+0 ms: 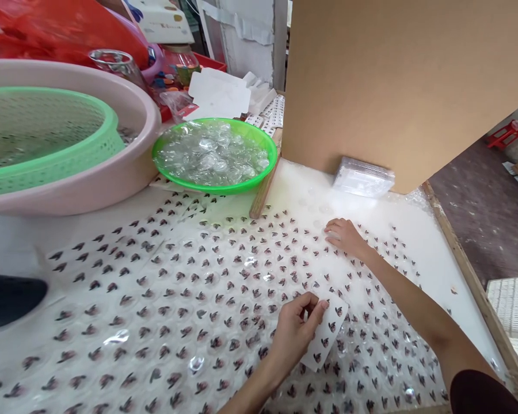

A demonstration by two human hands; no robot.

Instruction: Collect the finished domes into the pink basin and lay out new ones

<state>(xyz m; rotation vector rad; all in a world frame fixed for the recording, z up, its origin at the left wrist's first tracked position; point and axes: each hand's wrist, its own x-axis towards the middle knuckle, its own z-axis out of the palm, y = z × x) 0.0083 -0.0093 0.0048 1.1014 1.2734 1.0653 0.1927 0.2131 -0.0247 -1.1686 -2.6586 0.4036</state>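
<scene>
Stretching forward, right hand outreaches left hand pinching card.

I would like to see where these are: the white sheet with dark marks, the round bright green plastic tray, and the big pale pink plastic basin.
White sheet (pixel 330 329): head view, on its printed face.
Bright green tray (pixel 213 188): head view, on its near rim.
Pale pink basin (pixel 125 175): head view, on its outer wall.

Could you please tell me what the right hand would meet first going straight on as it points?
The right hand might meet clear round pieces first, then the wooden strip; its height is unclear.
</scene>
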